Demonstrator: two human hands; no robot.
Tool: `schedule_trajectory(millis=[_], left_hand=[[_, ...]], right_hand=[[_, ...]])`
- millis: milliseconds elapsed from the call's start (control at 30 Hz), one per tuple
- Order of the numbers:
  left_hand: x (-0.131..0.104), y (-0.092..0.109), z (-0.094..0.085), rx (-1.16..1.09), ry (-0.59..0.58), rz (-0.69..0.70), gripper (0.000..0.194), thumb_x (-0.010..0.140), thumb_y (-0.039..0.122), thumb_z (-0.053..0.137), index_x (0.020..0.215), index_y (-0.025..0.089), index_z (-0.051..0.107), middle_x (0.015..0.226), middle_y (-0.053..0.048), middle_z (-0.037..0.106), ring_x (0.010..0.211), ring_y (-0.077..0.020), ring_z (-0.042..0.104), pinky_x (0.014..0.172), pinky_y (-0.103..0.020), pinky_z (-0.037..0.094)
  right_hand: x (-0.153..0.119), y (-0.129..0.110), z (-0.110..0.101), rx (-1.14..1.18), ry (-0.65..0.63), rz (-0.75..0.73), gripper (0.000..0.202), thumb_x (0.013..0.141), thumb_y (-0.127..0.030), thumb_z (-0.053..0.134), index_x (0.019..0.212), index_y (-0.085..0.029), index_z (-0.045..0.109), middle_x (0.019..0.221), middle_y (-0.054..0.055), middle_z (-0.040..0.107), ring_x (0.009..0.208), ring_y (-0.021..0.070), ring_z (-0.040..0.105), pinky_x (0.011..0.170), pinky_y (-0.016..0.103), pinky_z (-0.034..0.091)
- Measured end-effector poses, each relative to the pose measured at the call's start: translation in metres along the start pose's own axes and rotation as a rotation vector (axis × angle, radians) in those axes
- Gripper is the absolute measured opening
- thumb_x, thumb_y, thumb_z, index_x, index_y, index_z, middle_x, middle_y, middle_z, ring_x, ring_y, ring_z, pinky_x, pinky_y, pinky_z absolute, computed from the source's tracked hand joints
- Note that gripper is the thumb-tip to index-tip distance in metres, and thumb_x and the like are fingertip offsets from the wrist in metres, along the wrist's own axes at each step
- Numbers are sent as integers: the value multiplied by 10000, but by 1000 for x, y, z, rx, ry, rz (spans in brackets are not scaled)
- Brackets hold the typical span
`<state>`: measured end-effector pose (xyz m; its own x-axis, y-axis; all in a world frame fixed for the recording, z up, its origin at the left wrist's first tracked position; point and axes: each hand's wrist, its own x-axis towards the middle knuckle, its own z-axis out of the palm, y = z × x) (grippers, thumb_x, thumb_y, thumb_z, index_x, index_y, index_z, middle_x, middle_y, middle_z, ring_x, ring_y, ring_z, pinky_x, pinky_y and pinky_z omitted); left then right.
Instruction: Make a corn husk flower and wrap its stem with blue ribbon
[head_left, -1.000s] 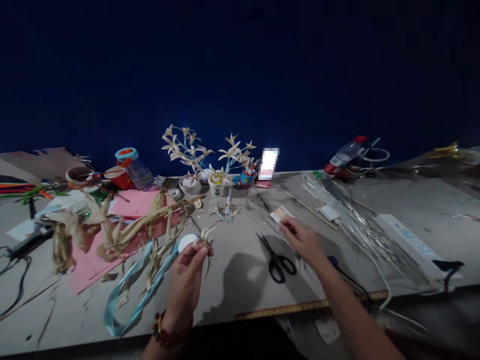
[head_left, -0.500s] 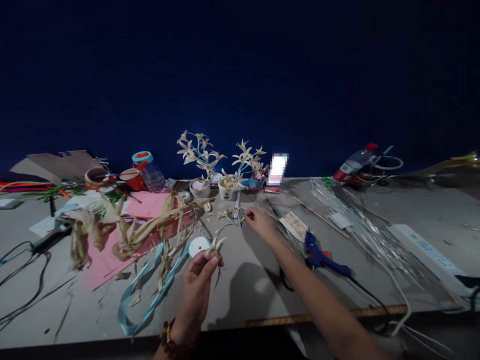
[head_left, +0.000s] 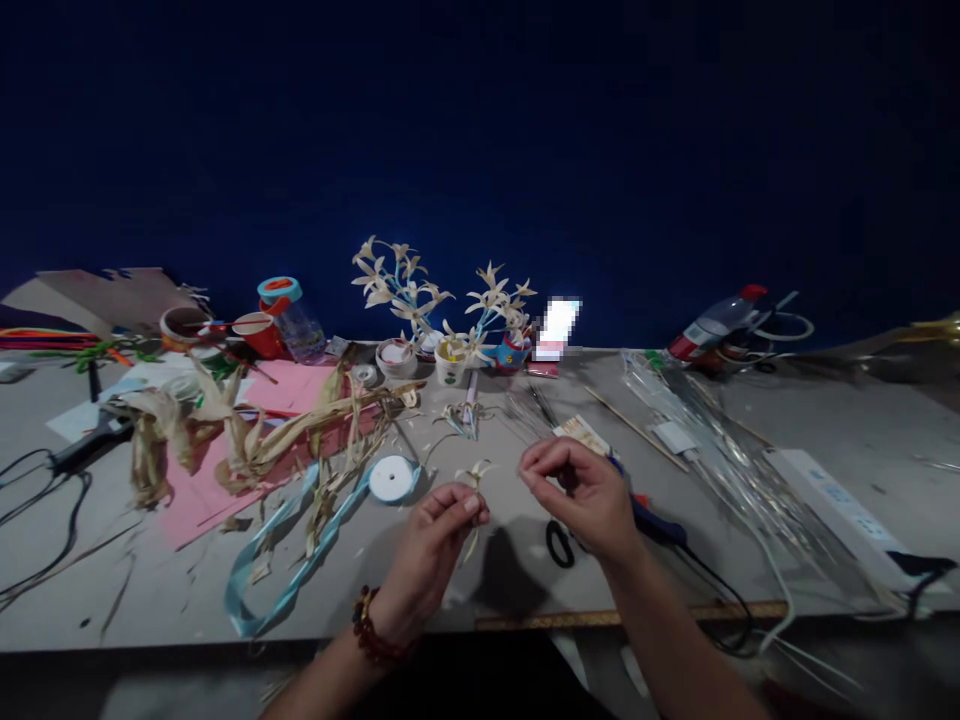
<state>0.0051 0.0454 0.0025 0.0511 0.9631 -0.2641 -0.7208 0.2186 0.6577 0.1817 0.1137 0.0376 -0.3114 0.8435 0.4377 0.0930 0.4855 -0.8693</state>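
Between its thumb and fingers my left hand (head_left: 451,518) pinches a small pale husk flower (head_left: 477,474), petals up, over the middle of the table. To its right my right hand (head_left: 574,490) is raised with thumb and fingertips pressed together; anything between them is too small to make out. Behind the hands, small flower pieces (head_left: 459,418) lie near a pale stick. A white spool (head_left: 391,479) with light blue ribbon is left of my left hand. Under and beside my right hand lie a blue glue gun (head_left: 660,524) and black scissor handles (head_left: 559,544).
Dried husks (head_left: 240,450) cover pink sheets (head_left: 187,500) on the left. Flower sprays (head_left: 397,280), cups (head_left: 451,365) and a bright phone (head_left: 557,325) stand at the back. On the right are clear-wrapped wires (head_left: 735,470), a power strip (head_left: 840,510) and a bottle (head_left: 716,325).
My right hand has moved back from the small flower pieces towards me and to the right. My left hand has shifted right with the husk flower. The view has shifted slightly.
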Motion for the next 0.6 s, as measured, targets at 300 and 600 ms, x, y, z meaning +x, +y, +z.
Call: schedule_trajectory(millis=[300,600], left_hand=[[-3,-9,6,-38,-81,-63,190,733,264,852,724,127,721,694,-35,675,695,-121,564,721,-234,412],[-6,-9,8,-19,-98,-61,163,766,246,824,724,134,715,691,-31,669,686,-119,539,735,-242,405]], right_hand=[[-7,-28,3,-196,-95,-281,242,841,-43,686,988,-233,654,883,36,712,830,194,662,772,351,526],[-4,-30,6,-270,-118,-344,244,858,-38,644,1010,-228,645,878,31,721,816,186,645,757,344,519]])
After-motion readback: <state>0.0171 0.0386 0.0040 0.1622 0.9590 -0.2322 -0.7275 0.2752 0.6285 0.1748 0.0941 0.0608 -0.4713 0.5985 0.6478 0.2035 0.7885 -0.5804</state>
